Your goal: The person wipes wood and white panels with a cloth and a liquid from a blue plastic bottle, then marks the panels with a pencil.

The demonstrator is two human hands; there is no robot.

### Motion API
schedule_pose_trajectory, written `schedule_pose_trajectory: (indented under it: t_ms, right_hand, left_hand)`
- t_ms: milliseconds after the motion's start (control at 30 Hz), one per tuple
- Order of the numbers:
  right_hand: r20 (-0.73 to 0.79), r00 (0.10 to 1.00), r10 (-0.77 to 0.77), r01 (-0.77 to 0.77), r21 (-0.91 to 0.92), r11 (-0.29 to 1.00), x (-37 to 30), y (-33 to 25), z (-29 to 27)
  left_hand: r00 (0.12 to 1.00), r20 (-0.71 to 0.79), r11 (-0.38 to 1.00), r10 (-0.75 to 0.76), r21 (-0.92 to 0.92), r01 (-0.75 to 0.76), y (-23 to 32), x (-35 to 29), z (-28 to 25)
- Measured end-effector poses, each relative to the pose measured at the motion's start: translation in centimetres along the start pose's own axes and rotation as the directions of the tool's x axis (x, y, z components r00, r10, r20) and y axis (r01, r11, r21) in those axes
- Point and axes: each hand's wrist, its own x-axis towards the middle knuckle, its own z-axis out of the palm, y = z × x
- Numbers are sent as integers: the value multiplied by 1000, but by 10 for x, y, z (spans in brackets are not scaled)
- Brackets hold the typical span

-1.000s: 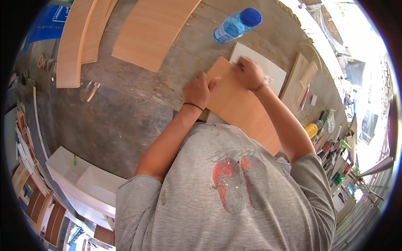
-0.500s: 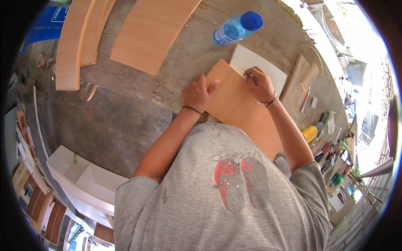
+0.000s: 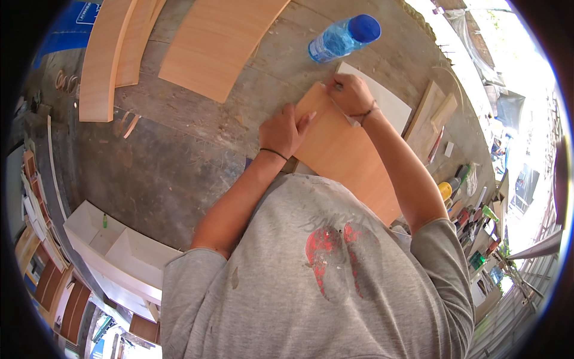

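Note:
A light wood-grain panel (image 3: 353, 155) lies at an angle in front of my torso. My left hand (image 3: 281, 128) grips its left edge, thumb on the top face and fingers curled over the side. Near the panel's far corner, my right hand (image 3: 351, 94) is closed with the fingertips pinched at the far edge. Whatever those fingers hold is too small or hidden to make out. Partly beneath the wood-grain panel, a white board (image 3: 385, 105) sticks out on the far right side.
A blue-capped plastic bottle (image 3: 344, 39) lies beyond the panels on the worktable (image 3: 263, 72). More wood-grain boards (image 3: 209, 54) rest at the far left. Wood offcuts (image 3: 427, 113) and a yellow tool (image 3: 445, 191) are on the right. A white cabinet carcass (image 3: 128, 251) stands lower left.
My right hand has slid along the panel's far edge, leftward and away from me, toward the far corner. My left hand keeps its grip in about the same place.

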Motion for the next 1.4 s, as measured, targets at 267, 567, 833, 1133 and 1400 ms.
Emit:
schedule_pose_trajectory:
  t_ms: [267, 567, 833, 1133, 1400]
  right_hand:
    - [-28, 999, -26, 27, 32, 999, 17, -2, 10]
    - [-121, 984, 133, -67, 439, 896, -43, 6, -5]
    - [-78, 984, 162, -154, 103, 983, -65, 18, -7]
    - [-133, 988, 82, -85, -13, 996, -31, 9, 6]
    - [-167, 986, 1, -10, -52, 999, 5, -17, 20]
  left_hand:
    - [999, -32, 999, 40, -12, -40, -4, 1, 7]
    - [1000, 5, 999, 2, -38, -2, -3, -1, 4]
    - [1000, -26, 1000, 17, -24, -18, -4, -1, 9]
    - [1000, -24, 1000, 18, -1, -18, -3, 0, 5]
    - [1000, 29, 1000, -8, 0, 8, 0, -2, 2]
